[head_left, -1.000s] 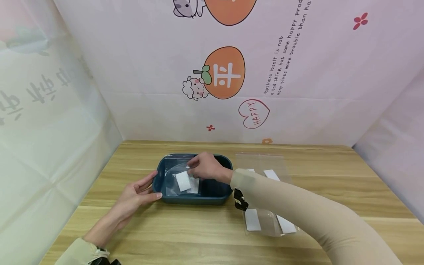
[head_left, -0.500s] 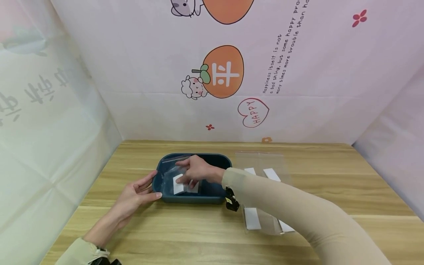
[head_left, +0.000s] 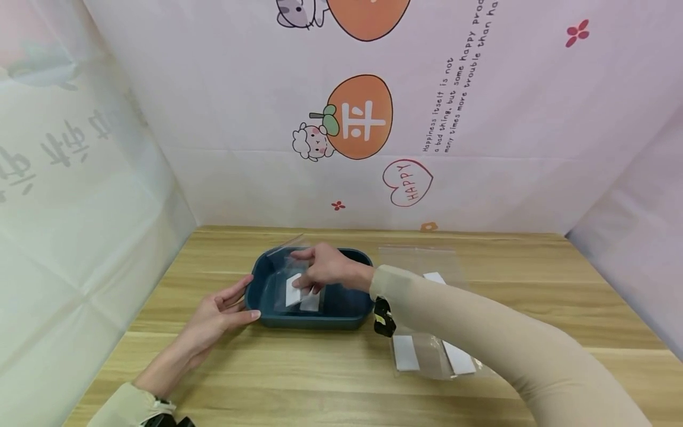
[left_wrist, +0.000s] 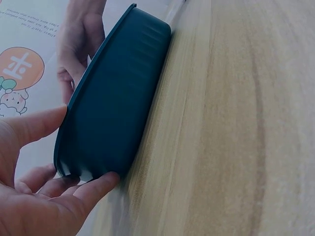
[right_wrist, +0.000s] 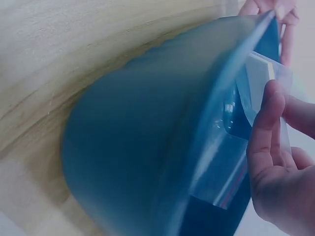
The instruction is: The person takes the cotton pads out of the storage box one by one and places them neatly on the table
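A dark blue plastic bin [head_left: 315, 322] stands on the table. My left hand [head_left: 210, 320] holds its left end, with fingers [left_wrist: 101, 189] against the end wall, seen in the left wrist view. Over the inside of the bin, my right hand [head_left: 328, 267] pinches a clear zip bag [right_wrist: 258, 81] holding a white rectangular piece [head_left: 292, 290]. The upper edge of this bag sticks up past the bin's far rim. Below it, another clear bag [right_wrist: 216, 172] lies in the bin, its white piece [head_left: 309, 301] partly covered by the held bag.
Right of the bin, clear zip bags [head_left: 427, 258] with white pieces [head_left: 407, 353] lie flat on the wooden table [head_left: 299, 379], partly hidden by the right sleeve [head_left: 469, 320]. Printed cloth [head_left: 240, 178] hangs behind the table and along both sides.
The right hand has moved slightly within the bin, and the bag in it has tilted so its top edge rises over the far rim. The left hand has stayed put.
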A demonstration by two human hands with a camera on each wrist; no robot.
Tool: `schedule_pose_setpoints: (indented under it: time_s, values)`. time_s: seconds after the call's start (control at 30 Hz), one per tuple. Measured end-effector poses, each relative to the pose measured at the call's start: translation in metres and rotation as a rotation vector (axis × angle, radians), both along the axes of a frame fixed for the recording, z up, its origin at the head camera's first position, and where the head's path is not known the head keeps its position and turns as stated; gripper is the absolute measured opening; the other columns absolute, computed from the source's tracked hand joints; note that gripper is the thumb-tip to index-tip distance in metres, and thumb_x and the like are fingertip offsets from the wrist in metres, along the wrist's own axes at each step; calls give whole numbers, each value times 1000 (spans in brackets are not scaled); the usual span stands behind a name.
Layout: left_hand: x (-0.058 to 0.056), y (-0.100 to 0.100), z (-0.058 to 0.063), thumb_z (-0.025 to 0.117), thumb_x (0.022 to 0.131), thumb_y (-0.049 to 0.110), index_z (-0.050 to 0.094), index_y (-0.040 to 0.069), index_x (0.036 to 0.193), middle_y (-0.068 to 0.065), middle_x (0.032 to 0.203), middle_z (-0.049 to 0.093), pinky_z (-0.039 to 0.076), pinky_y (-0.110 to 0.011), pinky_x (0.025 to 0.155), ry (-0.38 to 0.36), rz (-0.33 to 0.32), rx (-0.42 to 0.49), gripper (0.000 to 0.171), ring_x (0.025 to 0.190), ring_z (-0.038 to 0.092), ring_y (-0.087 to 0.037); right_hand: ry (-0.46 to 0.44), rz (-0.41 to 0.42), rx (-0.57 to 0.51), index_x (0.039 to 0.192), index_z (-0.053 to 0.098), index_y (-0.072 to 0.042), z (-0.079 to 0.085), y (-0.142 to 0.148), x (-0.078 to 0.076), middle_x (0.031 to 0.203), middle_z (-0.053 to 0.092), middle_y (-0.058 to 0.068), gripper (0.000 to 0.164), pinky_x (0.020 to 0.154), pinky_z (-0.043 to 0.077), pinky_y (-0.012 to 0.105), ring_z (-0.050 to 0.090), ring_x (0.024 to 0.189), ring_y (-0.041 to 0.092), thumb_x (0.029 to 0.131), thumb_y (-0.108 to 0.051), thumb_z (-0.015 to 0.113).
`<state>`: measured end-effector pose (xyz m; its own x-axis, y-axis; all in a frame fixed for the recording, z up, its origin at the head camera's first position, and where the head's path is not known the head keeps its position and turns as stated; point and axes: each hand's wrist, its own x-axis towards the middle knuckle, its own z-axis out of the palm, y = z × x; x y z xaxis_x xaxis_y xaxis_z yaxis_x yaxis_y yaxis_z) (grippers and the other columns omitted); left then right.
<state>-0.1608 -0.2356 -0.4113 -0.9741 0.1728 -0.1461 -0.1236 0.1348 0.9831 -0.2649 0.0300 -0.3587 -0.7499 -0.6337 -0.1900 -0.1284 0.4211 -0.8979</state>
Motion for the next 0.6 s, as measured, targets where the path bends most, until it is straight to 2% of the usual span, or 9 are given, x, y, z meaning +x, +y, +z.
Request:
schedule_pose_setpoints:
  time_s: [0.07, 0.13, 0.23, 0.3, 0.6]
  values:
    - [0, 0, 0, 79, 96, 12, 31, 12, 167, -17, 172, 21, 46, -31, 109, -2, 1, -4, 86, 152, 29, -42, 16, 10, -3, 157, 48, -3, 5, 5, 1, 93, 77, 19, 68, 75, 64, 42, 72, 85, 45, 95, -4, 78]
    - [0, 0, 0, 79, 96, 12, 31, 12, 167, -17, 172, 21, 46, -30, 109, -2, 2, -6, 86, 152, 29, -42, 29, 11, -5, 157, 48, -5, 10, 10, 3, 117, 76, 19, 69, 73, 64, 39, 73, 83, 42, 95, -3, 79]
    - [1, 1, 0, 81, 95, 14, 31, 12, 167, -17, 172, 21, 46, -30, 108, -3, 4, -10, 87, 152, 29, -42, 40, -2, -12, 159, 48, -8, 16, 19, 5, 145, 63, 15, 73, 70, 64, 36, 74, 75, 30, 93, -2, 80]
    - [1, 1, 0, 81, 94, 15, 31, 11, 167, -17, 172, 21, 46, -30, 109, -1, 5, -13, 89, 152, 29, -43, 47, -14, -18, 159, 47, -9, 20, 25, 6, 154, 55, 11, 75, 68, 63, 34, 73, 71, 22, 93, -1, 80]
    - [2, 1, 1, 81, 95, 15, 29, 11, 167, -18, 172, 19, 45, -31, 110, 2, 7, -32, 89, 152, 27, -46, 68, -48, -54, 159, 47, -9, 36, 55, 12, 157, 52, 8, 76, 67, 64, 37, 72, 66, 23, 91, -2, 82]
